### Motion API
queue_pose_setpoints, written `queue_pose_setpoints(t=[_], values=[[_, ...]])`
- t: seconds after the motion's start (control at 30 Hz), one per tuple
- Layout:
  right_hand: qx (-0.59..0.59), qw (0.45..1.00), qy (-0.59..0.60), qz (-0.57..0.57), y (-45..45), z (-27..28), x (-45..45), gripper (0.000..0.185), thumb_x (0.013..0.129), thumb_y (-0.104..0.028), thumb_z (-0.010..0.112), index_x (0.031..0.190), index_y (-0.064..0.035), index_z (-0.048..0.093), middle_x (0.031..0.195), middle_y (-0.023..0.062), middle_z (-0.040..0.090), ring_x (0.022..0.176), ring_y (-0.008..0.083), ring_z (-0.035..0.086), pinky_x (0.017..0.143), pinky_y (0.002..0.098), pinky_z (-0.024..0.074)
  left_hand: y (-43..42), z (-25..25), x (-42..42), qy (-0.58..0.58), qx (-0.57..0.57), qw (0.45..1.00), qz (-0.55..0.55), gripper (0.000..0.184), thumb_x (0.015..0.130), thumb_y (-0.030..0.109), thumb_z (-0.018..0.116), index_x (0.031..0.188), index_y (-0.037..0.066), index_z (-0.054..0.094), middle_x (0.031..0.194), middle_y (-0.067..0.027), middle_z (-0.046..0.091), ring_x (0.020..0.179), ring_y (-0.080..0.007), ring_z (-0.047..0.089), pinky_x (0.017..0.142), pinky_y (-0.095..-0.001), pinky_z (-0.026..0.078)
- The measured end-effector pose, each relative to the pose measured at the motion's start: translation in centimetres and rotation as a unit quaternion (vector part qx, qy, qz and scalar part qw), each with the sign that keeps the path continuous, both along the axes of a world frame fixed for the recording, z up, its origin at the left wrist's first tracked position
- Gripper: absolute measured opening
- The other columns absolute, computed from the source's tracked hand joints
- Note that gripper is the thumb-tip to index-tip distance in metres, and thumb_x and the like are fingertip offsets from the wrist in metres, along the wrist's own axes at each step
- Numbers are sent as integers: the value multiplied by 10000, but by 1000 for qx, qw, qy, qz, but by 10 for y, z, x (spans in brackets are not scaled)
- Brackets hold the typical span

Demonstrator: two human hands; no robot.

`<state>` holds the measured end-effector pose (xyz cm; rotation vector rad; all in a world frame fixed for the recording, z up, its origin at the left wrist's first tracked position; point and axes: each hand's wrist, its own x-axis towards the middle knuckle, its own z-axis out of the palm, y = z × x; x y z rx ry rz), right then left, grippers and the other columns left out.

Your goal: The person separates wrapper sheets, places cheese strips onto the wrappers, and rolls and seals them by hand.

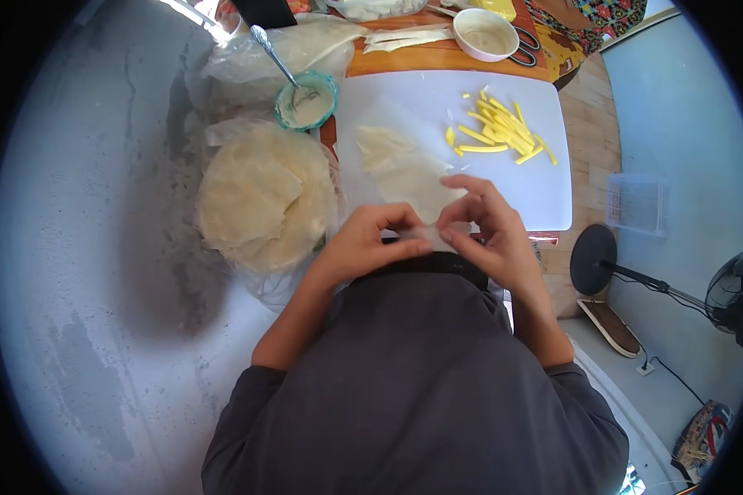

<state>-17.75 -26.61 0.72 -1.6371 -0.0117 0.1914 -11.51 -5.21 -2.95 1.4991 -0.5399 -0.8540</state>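
A thin, pale wrapper sheet [404, 169] lies on the white cutting board [421, 92], its near end lifted at the board's front edge. My left hand [373, 239] pinches that near end between thumb and fingers. Close beside it, my right hand [485, 231] grips the same end, fingers curled; what lies inside the fold is hidden. Yellow strips [504, 128] are heaped on the board's right half. Left of the board is a large stack of round wrappers [252, 198] on plastic.
A teal-rimmed bowl [307, 106] of white paste holds a metal utensil [274, 54]. Behind the board are a white bowl [485, 37], scissors [526, 56], pale strips [409, 37] and a plastic bag [322, 45]. A standing fan [731, 297] is at right.
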Motion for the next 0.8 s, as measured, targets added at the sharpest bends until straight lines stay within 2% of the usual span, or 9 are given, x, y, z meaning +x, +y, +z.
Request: queue_pose_setpoints(t=[0.07, 0.1, 0.2, 0.3, 0.4, 0.5, 0.6, 0.7, 0.8], values=[[-20, 999, -9, -30, -2, -13, 4, 524, 847, 41, 660, 1335, -55, 496, 898, 33, 641, 870, 105, 617, 751, 244, 491, 4, 0, 5, 30, 38, 997, 54, 221, 869, 183, 744, 974, 1, 677, 838, -1, 675, 809, -76, 605, 765, -259, 491], [-30, 998, -14, -46, -2, -20, 6, 517, 847, 38, 663, 1330, -53, 500, 896, 32, 640, 860, 104, 613, 746, 243, 492, 7, -3, 7, 17, 58, 996, 70, 205, 891, 150, 729, 991, -16, 661, 874, -11, 679, 808, -67, 623, 726, -222, 487], [-65, 995, -24, -77, 3, -34, 13, 520, 818, 31, 674, 1304, -67, 519, 808, 58, 644, 711, 120, 618, 690, 265, 513, 5, -14, 12, 54, 67, 987, 137, 209, 898, 159, 722, 991, -18, 661, 820, -1, 675, 753, -66, 620, 681, -227, 487], [-119, 989, -18, -82, 6, -41, 17, 514, 814, 38, 670, 1294, -69, 523, 776, 59, 634, 678, 135, 615, 655, 267, 506, -2, -12, 14, -42, 168, 971, 164, 209, 894, 164, 721, 990, -12, 664, 731, -21, 663, 650, -85, 604, 622, -242, 489], [-175, 981, -29, -80, 8, -52, 19, 509, 808, 44, 662, 1285, -70, 528, 809, 85, 618, 693, 181, 616, 654, 297, 504, -9, -27, 13, -212, 201, 938, 187, 225, 876, 174, 728, 1008, 7, 656, 639, -63, 631, 545, -145, 582, 570, -268, 481], [-255, 957, -107, -86, 11, -50, 18, 496, 808, 41, 660, 1275, -63, 532, 871, 114, 597, 703, 230, 600, 647, 331, 501, -11, -15, 14, -260, 303, 901, 168, 253, 847, 188, 743, 1016, 27, 645, 626, -87, 593, 560, -211, 592, 567, -300, 476], [-277, 948, -93, -123, 3, -43, 17, 508, 794, 38, 656, 1275, -70, 534, 919, 127, 582, 770, 272, 580, 703, 371, 495, -12, -13, 20, -354, 285, 865, 214, 269, 828, 202, 749, 1021, 50, 638, 692, -90, 583, 663, -242, 617, 595, -352, 476], [-375, 908, -141, -123, -8, -54, 17, 510, 770, 47, 641, 1255, -82, 548, 913, 111, 593, 829, 283, 566, 746, 397, 470, -14, -25, 30, -418, 296, 834, 208, 233, 824, 204, 746, 976, 62, 640, 793, -100, 591, 775, -261, 623, 646, -393, 480], [-384, 915, -98, -78, -10, -58, 17, 501, 755, 55, 618, 1229, -96, 565, 904, 90, 595, 875, 283, 548, 773, 415, 443, -13, -25, 36, -402, 318, 842, 167, 192, 828, 198, 733, 912, 57, 634, 862, -112, 599, 833, -289, 618, 682, -412, 485]])
